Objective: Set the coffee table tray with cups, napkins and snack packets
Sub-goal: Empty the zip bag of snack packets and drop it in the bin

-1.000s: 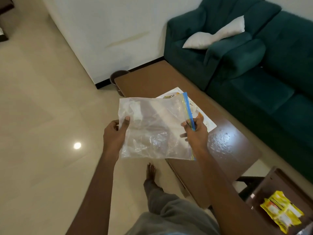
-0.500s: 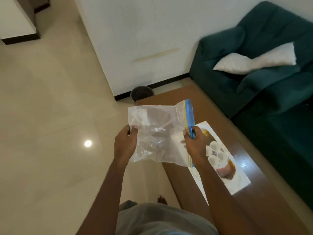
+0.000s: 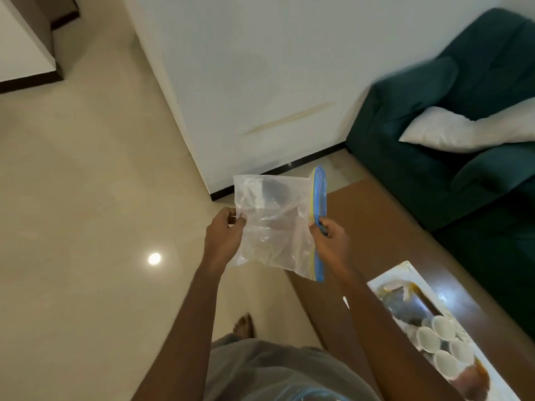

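Head view: since the earlier frames my view has swung left and up, so the tray has slid to the lower right of frame and the bag sits mid-frame over the table's near end.

Both hands are apart and each pinched on the clear zip bag (image 3: 273,224): left hand (image 3: 223,237) grips the plain edge, right hand (image 3: 330,237) clamps the blue zip strip, bag stretched flat between them, probably to get the seal open or shut. Bag looks empty or close to it; I can't tell for sure. The tray (image 3: 405,274) lies on the brown coffee table (image 3: 373,227), lower right, with white cups (image 3: 440,345) clustered on it. No napkins or snack packets visible. Green sofa (image 3: 463,140) with a white cushion (image 3: 463,131) fills the upper right.
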